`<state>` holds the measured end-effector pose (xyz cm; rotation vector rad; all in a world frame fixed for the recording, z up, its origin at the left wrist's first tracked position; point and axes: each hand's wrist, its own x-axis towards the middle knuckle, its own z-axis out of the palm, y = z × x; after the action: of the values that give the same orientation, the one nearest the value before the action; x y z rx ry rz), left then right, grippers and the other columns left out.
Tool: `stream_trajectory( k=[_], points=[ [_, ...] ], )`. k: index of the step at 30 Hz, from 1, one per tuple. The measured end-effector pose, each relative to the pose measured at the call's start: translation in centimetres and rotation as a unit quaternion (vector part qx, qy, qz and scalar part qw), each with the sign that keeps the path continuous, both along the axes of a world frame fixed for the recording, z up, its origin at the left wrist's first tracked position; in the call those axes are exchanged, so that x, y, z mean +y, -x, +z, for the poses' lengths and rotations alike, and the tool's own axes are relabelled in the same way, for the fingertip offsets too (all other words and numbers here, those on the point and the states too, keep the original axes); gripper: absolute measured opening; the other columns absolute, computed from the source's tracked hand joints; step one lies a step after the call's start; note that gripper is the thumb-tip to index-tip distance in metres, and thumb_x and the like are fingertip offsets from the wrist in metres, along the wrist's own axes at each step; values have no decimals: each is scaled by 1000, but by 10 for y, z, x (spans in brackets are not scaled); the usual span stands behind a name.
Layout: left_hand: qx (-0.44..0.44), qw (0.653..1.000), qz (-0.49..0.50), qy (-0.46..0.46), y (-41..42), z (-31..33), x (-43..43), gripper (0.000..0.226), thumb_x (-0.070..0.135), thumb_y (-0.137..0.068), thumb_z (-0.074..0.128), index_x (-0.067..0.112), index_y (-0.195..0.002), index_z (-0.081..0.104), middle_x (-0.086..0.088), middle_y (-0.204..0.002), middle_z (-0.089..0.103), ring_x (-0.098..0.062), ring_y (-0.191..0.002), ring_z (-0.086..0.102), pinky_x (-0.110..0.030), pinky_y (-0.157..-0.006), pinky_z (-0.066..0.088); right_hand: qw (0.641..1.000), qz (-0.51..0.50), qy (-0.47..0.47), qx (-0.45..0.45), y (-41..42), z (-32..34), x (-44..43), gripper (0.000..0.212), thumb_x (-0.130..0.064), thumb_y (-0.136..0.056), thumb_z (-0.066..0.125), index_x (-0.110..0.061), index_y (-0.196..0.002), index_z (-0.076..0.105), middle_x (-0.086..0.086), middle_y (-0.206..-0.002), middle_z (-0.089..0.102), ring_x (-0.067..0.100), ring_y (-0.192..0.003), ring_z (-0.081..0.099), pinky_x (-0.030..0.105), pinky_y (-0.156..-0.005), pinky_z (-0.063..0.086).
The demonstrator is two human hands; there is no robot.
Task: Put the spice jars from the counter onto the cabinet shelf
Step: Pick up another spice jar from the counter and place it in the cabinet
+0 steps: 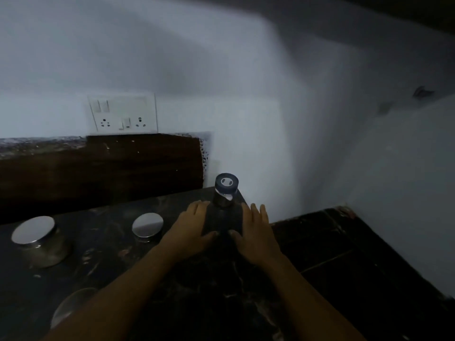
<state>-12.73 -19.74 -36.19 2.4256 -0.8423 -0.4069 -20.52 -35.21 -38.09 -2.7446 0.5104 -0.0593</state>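
Note:
A tall dark bottle-shaped jar (224, 212) with a dark blue cap stands near the far right corner of the black counter (103, 262). My left hand (189, 228) presses against its left side and my right hand (256, 232) against its right side, thumbs meeting on its front. Two glass jars with shiny metal lids stand further left: a small one (147, 227) close to my left hand and a bigger one (39, 241) near the left edge. Part of another glass jar (71, 307) shows at the bottom left, half hidden by my left forearm.
A brown board (103, 166) leans on the wall behind the counter, under a white switch and socket plate (123, 114). The counter ends just right of the jar; a lower dark tiled surface (357, 262) lies beyond. White walls close the corner. No cabinet shelf is in view.

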Motion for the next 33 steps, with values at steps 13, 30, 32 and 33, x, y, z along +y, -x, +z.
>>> stream_trajectory(
  k=[13, 30, 32, 33],
  points=[
    [30, 998, 60, 2, -64, -68, -99, 86, 43, -81, 63, 21, -147, 12, -7, -155, 15, -26, -139, 26, -41, -115, 28, 994, 71, -66, 58, -93, -59, -104, 87, -52, -89, 50, -20, -150, -3, 8, -160, -3, 32, -145, -12, 47, -117, 5],
    [55, 972, 155, 167, -147, -143, -170, 96, 10, -78, 64, 17, -149, -1, 0, -153, 23, -10, -139, 26, -31, -116, 25, 967, 105, -231, -14, -204, -135, -152, 105, -35, -82, 68, -19, -150, -9, 1, -157, 18, 23, -144, 20, 46, -118, 19],
    [66, 966, 165, 185, -146, -145, -174, 97, 5, -78, 62, 20, -149, -3, 5, -150, 24, -4, -136, 25, -25, -116, 23, 959, 95, -264, -23, -206, -139, -151, 93, -29, -84, 67, -21, -151, 3, 0, -153, 29, 18, -139, 33, 40, -114, 31],
    [68, 963, 170, 195, -145, -146, -175, 98, 3, -77, 62, 20, -149, -2, 5, -150, 26, -3, -135, 27, -23, -115, 23, 957, 91, -275, -27, -206, -137, -151, 89, -27, -85, 66, -21, -151, 7, -2, -151, 33, 16, -137, 37, 37, -112, 33]
  ],
)
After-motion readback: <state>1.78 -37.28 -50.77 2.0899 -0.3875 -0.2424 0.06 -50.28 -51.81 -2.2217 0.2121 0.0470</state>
